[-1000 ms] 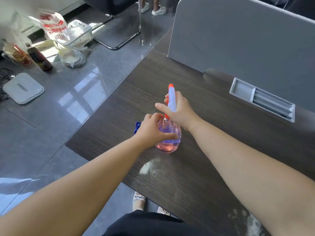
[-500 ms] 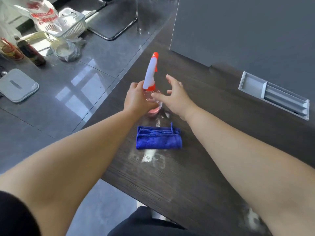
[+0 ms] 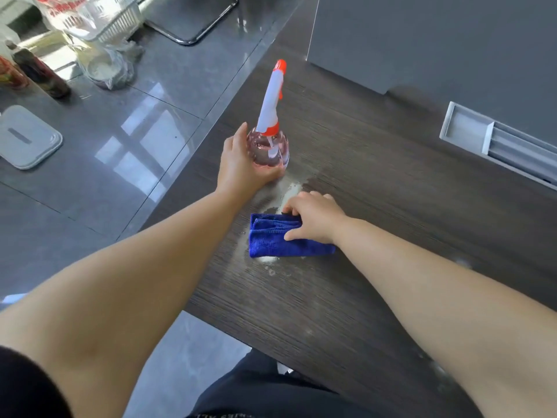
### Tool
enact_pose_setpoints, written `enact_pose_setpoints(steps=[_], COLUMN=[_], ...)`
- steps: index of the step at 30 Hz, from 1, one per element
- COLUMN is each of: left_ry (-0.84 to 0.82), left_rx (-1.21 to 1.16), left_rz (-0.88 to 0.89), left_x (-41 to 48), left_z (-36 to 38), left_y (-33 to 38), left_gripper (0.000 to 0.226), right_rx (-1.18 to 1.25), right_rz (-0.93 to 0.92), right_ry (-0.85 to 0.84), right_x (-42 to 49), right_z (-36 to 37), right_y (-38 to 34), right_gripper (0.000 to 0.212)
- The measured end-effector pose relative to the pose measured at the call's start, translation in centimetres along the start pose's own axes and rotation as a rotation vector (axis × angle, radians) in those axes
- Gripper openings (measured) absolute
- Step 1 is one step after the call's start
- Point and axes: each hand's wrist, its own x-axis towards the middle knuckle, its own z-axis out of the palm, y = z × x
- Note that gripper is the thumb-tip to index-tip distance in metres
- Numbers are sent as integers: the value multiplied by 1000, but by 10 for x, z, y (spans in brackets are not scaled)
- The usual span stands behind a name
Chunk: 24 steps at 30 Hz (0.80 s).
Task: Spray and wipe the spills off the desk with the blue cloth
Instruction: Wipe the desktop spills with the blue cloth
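Head view: left hand grip wraps the spray bottle standing on the bench; right hand grip clamps the blue cloth, wiping the spill comes next.

The blue cloth hides spill beneath; right-hand fingers partly tucked behind it.

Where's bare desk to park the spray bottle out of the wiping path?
Free: the dark desk between the spray bottle, the grey partition and the cable tray. Crowded: the left edge, where the left hand holds the bottle, and just nearer, where the right hand grips the blue cloth among the spills.
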Motion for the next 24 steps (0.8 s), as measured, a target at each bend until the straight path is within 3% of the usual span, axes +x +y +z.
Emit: enact_pose_setpoints(steps=[4,8,10,13,17,24], left_ry=[-42,-60,-67,-69,-133,-300], left_rx=[117,215,247,310,524,798], left_rz=[-149,-110,-84,-46,24,4], left_x=[-36,-67,-78,-93,-112,-129], left_z=[2,3,3,8,26,38], left_y=[-23,-35,-37,-38,-40,-49], left_gripper=[81,67,63,57,58,72], right_rx=[96,221,316,305,168,-188], right_rz=[-28,-107,-85,5,57,-93], right_ry=[-63,-31,44,284,421,191], right_x=[-2,-20,-35,-49,-48,-32], right_z=[2,-8,-18,-36,-32,24], right_y=[0,10,22,43,56,52], right_gripper=[31,18,16,17,21,65])
